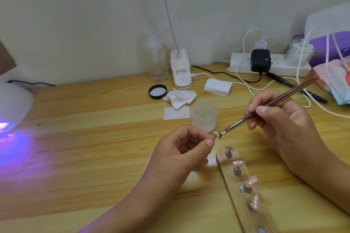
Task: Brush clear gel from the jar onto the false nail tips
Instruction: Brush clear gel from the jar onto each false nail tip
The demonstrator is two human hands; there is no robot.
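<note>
Coating one nail tip (216, 134) beside the jar (204, 115).
Left hand (181, 149) pinches it, right hand (274, 117) grips brush (265, 108); four racked tips (238, 162) look glossy.

Inspector: Left side of the counter (94, 138)?
Surveyor: Bare wood runs from the nail lamp (13, 104) at the left edge across to the left hand (181, 149), which pinches a nail tip (216, 134). A broad lane, front to back.
Inspector: Centre?
Surveyor: Crowded. The jar (204, 115) stands just behind both hands. The brush (265, 108), gripped in the right hand (280, 119), slants across beside it. Behind the jar lie a paper square (176, 112), crumpled wipes (180, 97) and a black lid (157, 91).
Inspector: Front right?
Surveyor: The wooden strip (232, 181) of mounted tips (252, 180) runs between the forearms, narrow gaps either side.
Inspector: Rear?
Surveyor: Bottle (156, 60), clip lamp (180, 70) and power strip (274, 64) line the wall. Loose cables (307, 101) trail forward at right.
</note>
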